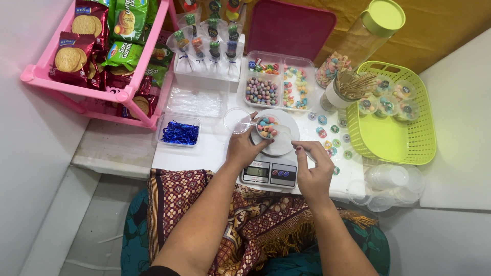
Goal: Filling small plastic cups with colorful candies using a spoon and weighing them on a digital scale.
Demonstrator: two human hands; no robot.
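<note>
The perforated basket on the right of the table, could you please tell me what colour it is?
The basket is lime green, seen best in the head view.

The work surface is crowded. At centre frame, the digital scale (269,173) with its white plate (284,141) blocks the near edge. Directly above, the clear divided candy tray (279,82) closes the upper centre. The green basket (396,133) walls off the right side; the pink rack (97,89) overhangs the upper left. Scattered round stickers (330,134) cover the strip between plate and basket. Open passage exists at left centre, between the blue-foil container (180,132) and the scale.
</note>
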